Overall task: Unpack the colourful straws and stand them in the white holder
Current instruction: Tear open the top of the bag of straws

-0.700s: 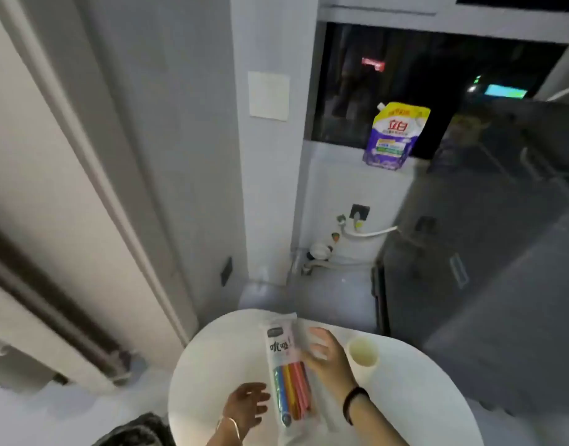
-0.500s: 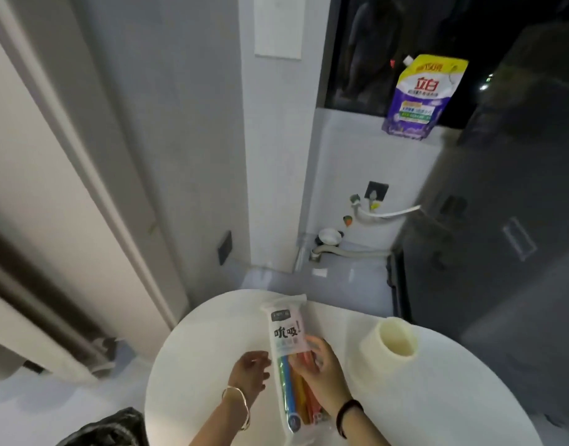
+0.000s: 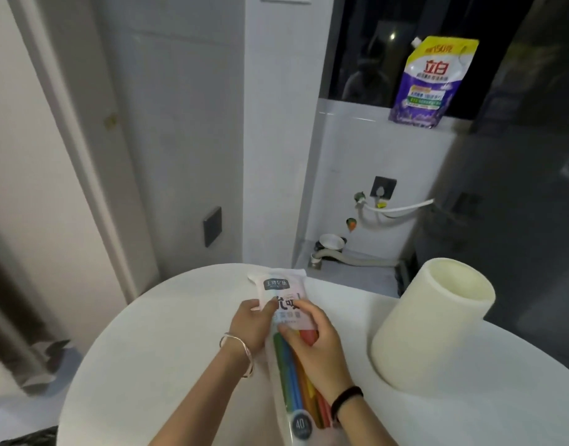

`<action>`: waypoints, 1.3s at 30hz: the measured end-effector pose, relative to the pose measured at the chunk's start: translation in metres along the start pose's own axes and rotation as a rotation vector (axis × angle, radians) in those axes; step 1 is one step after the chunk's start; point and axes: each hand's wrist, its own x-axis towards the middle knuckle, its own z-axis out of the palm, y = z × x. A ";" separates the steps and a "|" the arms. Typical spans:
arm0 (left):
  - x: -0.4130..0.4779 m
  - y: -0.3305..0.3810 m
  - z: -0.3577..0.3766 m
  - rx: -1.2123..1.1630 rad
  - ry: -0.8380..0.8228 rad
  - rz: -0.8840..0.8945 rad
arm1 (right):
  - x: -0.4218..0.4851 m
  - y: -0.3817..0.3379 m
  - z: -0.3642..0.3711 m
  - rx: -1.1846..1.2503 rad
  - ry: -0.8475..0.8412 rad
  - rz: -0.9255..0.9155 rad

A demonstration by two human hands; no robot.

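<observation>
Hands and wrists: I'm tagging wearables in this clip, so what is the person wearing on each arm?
The left hand has a thin silver bangle hanging loose at the wrist. The right hand has a narrow black band snug round the wrist. Both forearms are bare, with no sleeves in view, and neither hand wears a glove. No rings can be made out.

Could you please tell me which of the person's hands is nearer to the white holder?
The right hand. It rests on the straw packet just left of the white holder, while the left hand grips the packet's far side, farther from the holder.
</observation>
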 end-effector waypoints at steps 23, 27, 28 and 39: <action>-0.232 0.094 -0.070 -0.223 -0.461 0.435 | -0.150 -0.179 -0.063 0.353 -0.024 -0.324; -0.252 0.093 -0.072 -0.180 -0.460 0.449 | -0.167 -0.192 -0.069 0.344 -0.019 -0.261; -0.253 0.091 -0.072 -0.180 -0.448 0.456 | -0.170 -0.192 -0.069 0.334 -0.022 -0.236; -0.272 0.073 -0.081 -0.140 -0.486 0.499 | -0.202 -0.196 -0.066 0.239 -0.043 -0.200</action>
